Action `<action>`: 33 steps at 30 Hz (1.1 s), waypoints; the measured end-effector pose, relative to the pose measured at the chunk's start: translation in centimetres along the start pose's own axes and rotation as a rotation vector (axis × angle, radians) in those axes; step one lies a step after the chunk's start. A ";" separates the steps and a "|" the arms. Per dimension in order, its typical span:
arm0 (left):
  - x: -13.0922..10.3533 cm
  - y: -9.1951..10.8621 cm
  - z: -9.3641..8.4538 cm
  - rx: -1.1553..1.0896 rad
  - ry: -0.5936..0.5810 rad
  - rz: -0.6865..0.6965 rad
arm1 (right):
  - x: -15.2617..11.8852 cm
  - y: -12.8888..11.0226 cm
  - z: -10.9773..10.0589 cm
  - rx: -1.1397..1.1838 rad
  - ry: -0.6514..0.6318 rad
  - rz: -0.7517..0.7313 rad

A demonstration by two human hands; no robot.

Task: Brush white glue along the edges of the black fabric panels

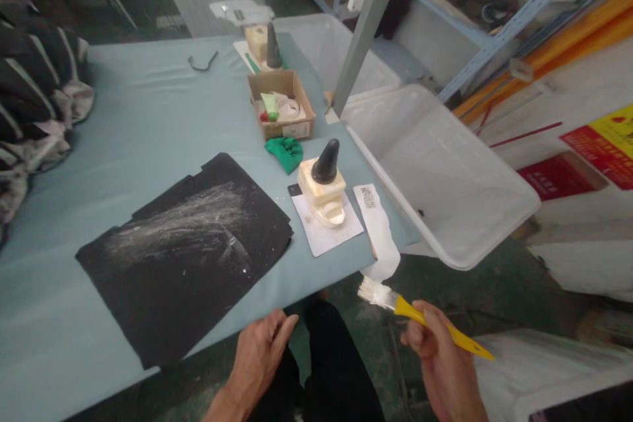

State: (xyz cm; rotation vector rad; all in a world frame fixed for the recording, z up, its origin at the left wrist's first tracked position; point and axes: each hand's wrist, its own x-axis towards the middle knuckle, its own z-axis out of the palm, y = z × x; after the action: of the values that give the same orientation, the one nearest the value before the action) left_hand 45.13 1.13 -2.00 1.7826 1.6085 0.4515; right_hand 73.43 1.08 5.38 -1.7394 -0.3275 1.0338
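Observation:
My right hand (440,349) grips a paintbrush (413,313) by its yellow handle, off the table's front right edge. The pale bristles point up and left and look whitened. In front of the table edge, over my lap, my left hand (262,349) is closed with its fingers curled and no object showing; its palm side is hidden. A black sheet (182,270) smeared with white powder lies on the table to the left. A cream-coloured block fixture (321,188) with a black cone-shaped knob (327,161) stands on a white card (326,241).
The blue-green tablecloth (148,112) carries a green cloth (285,153), a cardboard box (289,82) of small items, and a second fixture (258,43) farther back. A white strip (378,231) overhangs the right edge. Translucent plastic bins (430,165) and a grey post (363,39) stand right.

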 end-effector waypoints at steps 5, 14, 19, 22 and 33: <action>6.7 -0.6 2.4 0.025 0.037 0.205 | 4.2 -1.3 1.5 -0.010 0.051 0.045; 9.2 -2.0 4.7 0.184 0.083 0.294 | 11.2 -3.2 6.6 -0.009 -0.074 0.212; 9.4 -1.9 4.3 0.178 0.049 0.285 | 13.2 -3.4 8.6 -0.058 -0.135 0.349; 9.6 -1.7 4.1 0.187 0.040 0.279 | 14.0 -3.4 9.1 -0.081 -0.151 0.395; 9.8 -1.5 3.8 0.245 0.007 0.267 | 15.2 -3.6 10.0 -0.090 -0.276 0.532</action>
State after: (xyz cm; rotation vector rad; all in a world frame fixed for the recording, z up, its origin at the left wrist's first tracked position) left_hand 48.28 9.60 -7.54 2.1962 1.4875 0.3950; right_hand 75.63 18.72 0.28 -1.8087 -0.0786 1.6720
